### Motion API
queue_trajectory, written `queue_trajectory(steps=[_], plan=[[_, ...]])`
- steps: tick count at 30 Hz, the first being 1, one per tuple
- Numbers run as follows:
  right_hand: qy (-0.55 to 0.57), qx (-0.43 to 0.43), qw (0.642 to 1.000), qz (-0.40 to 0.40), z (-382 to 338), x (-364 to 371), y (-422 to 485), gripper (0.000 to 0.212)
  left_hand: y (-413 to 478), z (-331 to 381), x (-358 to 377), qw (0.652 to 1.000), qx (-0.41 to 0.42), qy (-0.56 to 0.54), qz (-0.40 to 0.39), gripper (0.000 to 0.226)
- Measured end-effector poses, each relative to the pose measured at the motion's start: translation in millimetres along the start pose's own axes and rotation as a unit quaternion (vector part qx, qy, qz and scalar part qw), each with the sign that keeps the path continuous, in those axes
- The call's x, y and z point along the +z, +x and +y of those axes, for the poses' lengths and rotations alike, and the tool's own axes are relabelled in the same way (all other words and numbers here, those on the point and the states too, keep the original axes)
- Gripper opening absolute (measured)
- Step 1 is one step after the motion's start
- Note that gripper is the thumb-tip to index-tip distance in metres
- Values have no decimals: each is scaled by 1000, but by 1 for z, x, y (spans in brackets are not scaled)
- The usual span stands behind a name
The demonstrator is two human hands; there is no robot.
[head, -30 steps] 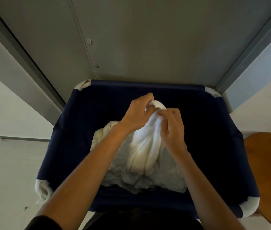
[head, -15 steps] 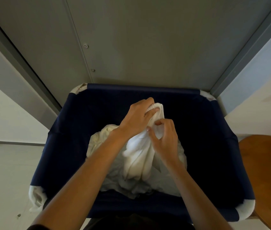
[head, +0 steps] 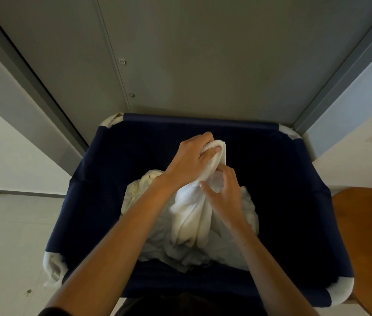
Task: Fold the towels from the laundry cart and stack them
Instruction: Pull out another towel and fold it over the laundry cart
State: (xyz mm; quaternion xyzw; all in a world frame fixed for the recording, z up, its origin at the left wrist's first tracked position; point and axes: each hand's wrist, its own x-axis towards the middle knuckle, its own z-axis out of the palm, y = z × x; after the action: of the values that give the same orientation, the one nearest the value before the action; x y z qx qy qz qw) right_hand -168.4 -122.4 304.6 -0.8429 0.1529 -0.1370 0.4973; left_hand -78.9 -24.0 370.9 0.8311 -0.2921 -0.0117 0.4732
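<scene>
Evidently, picking-out is happening: the left hand (head: 189, 161) is gripping the towel (head: 191, 222) by its top, over the cart (head: 93, 201); the right hand (head: 224, 197), at 5 o'clock, is pinching lower; next, probably finding 2 corners.

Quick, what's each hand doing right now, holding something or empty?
Left hand: grips the top end of the white towel over the laundry cart.
Right hand: pinches the same towel just below the left.

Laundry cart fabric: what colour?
Dark navy blue across the laundry cart walls; the head view shows it.
</scene>
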Motion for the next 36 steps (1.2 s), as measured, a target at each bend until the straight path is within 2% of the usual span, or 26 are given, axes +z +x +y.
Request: queue_trajectory(steps=[2,7,11,15,18,21,23,24,25,27,28,30,31,33,36], plan=[[-6,13,1000,-12,1,2,2,29,1,-1,-1,1000,-1,2,-2,24],[-116,-22,991,-59,10,10,8,21,1,-3,0,1000,-7,15,12,23],[-145,-2,988,-58,17,24,7,21,3,-1,0,999,-2,26,27,24],[-185,30,977,-97,26,31,10,21,3,-4,-9,999,-5,38,31,24],[-224,29,971,-77,27,11,17,19,4,-15,-27,998,-22,55,36,24],[-173,-23,985,-15,14,-19,27,19,6,-25,-47,991,-54,101,63,17],[-126,-55,990,6,-2,-31,32,21,8,-25,-53,982,-106,137,77,8],[-107,-65,992,1,-8,-34,34,19,8,-22,-53,974,-127,170,80,8],[-92,-81,992,-7,-15,-35,36,16,8,-17,-51,966,-124,210,83,19],[-75,-124,989,-32,-26,-35,38,12,4,-5,-44,972,-49,228,41,47],[-70,-145,986,-46,-30,-34,38,12,3,0,-39,980,-7,198,-13,56],[-55,-164,983,-65,-36,-34,38,11,3,6,-25,974,30,170,-148,57],[-40,-161,984,-69,-38,-35,38,9,4,6,-19,964,34,183,-188,46],[-22,-156,986,-56,-38,-39,38,9,8,5,-14,959,23,220,-179,19],[-41,-149,988,-23,-33,-44,36,9,15,6,-17,963,-4,235,-131,17]])
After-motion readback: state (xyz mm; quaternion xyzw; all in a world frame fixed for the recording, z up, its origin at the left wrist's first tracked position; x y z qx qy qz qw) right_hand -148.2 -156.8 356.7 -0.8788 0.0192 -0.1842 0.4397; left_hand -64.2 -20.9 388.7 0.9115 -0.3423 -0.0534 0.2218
